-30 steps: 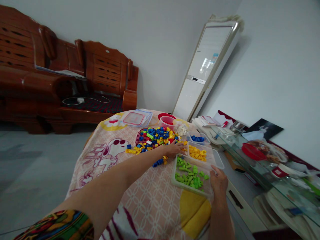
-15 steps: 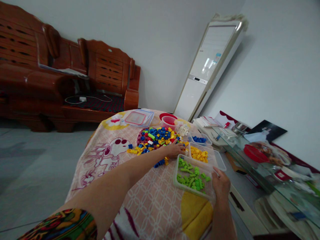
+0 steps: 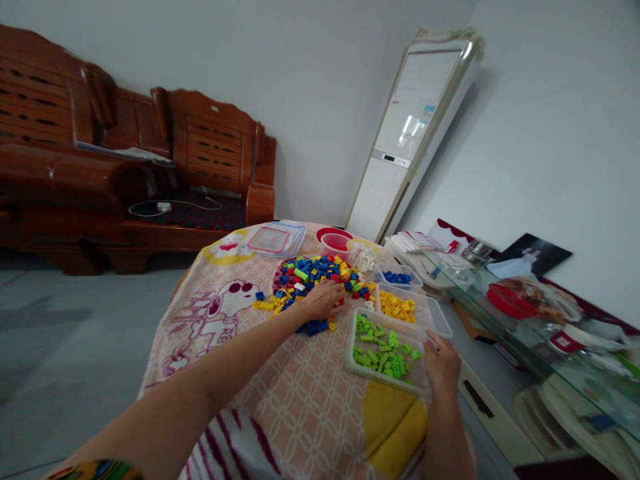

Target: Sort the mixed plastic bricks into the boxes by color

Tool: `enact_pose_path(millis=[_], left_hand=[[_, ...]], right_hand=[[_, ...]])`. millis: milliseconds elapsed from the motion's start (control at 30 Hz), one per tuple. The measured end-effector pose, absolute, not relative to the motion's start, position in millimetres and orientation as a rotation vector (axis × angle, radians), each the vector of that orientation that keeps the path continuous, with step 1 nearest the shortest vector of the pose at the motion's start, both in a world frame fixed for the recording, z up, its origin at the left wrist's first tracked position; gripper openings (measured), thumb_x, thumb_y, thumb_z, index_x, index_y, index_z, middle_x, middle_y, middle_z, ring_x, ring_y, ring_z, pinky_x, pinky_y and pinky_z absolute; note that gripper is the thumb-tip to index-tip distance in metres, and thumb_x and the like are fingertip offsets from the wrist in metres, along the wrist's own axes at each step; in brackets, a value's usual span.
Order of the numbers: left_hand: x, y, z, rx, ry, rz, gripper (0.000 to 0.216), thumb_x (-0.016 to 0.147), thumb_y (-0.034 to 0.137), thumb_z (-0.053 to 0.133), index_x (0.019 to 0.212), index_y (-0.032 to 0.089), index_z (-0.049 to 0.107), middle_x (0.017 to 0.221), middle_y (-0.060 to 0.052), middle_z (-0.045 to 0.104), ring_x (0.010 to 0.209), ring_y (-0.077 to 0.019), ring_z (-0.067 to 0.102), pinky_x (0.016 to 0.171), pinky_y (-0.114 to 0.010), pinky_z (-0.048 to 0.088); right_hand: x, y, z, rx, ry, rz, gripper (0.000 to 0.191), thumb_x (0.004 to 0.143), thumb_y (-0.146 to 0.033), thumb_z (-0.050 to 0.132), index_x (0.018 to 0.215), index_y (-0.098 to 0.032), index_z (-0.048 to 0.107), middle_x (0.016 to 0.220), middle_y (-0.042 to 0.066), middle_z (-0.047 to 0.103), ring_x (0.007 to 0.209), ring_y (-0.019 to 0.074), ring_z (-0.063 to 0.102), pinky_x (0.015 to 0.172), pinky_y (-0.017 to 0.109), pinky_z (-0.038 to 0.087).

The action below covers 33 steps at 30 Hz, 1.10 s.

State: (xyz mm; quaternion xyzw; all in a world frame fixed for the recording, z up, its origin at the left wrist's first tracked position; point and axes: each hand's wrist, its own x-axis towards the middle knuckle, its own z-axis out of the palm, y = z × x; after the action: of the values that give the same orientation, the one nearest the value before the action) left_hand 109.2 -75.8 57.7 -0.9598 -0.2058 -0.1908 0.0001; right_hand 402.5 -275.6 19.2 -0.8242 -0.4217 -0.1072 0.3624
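My left hand (image 3: 324, 299) lies on the near edge of a pile of mixed coloured bricks (image 3: 315, 273) on the cloth-covered table (image 3: 300, 400). Its fingers are curled down into the bricks; what they hold is hidden. My right hand (image 3: 441, 363) grips the right rim of a clear tray with green bricks (image 3: 384, 350). Behind it stand a tray of yellow bricks (image 3: 397, 307) and a small tray of blue bricks (image 3: 399, 276). A few blue bricks (image 3: 314, 327) lie just below my left hand.
Clear lids (image 3: 274, 238) and a red cup (image 3: 337, 243) sit at the table's far side. A wooden sofa (image 3: 125, 173) stands at the left, a tall white air conditioner (image 3: 410, 140) behind. A glass shelf with dishes (image 3: 540, 327) runs along the right.
My left hand has drawn back to the left, from beside the yellow tray to the near edge of the brick pile. My right hand stays on the green tray's rim.
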Motion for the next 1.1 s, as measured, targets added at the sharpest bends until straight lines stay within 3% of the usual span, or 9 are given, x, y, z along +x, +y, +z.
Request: enact_pose_path(millis=[333, 533, 667, 1100], left_hand=[[75, -79, 37, -3.005, -0.942, -1.096, 0.017, 0.086, 0.031, 0.053, 0.089, 0.018, 0.063, 0.092, -0.007, 0.062, 0.092, -0.0196, 0.056, 0.085, -0.031, 0.043], [70, -77, 23, -2.914, -1.137, -1.376, 0.029, 0.087, 0.026, 0.050, 0.111, 0.016, 0.062, 0.106, -0.010, 0.064, 0.100, -0.0218, 0.059, 0.091, -0.035, 0.046], [69, -74, 18, -2.850, -1.219, -1.486, 0.034, 0.085, 0.018, 0.047, 0.115, 0.017, 0.062, 0.111, -0.010, 0.065, 0.103, -0.0213, 0.059, 0.093, -0.036, 0.048], [60, -78, 15, -2.592, -1.401, -1.561, 0.029, 0.078, 0.007, 0.045, 0.095, 0.018, 0.066, 0.100, -0.008, 0.065, 0.097, -0.0197, 0.059, 0.089, -0.035, 0.049]], right_hand=[[408, -275, 17, -2.086, -1.115, -0.305, 0.052, 0.073, -0.041, 0.041, 0.103, -0.012, 0.072, 0.104, 0.014, 0.070, 0.086, 0.0240, 0.061, 0.080, 0.034, 0.044], [410, -274, 15, -2.111, -1.107, -0.285, 0.052, 0.072, -0.041, 0.042, 0.103, -0.014, 0.073, 0.107, 0.014, 0.070, 0.084, 0.0240, 0.061, 0.081, 0.035, 0.044], [409, -273, 18, -2.111, -1.105, -0.272, 0.053, 0.071, -0.042, 0.042, 0.103, -0.014, 0.073, 0.107, 0.015, 0.069, 0.088, 0.0258, 0.061, 0.083, 0.037, 0.045], [405, -272, 21, -2.160, -1.097, -0.243, 0.054, 0.072, -0.041, 0.040, 0.106, -0.012, 0.071, 0.109, 0.015, 0.069, 0.090, 0.0275, 0.063, 0.083, 0.038, 0.045]])
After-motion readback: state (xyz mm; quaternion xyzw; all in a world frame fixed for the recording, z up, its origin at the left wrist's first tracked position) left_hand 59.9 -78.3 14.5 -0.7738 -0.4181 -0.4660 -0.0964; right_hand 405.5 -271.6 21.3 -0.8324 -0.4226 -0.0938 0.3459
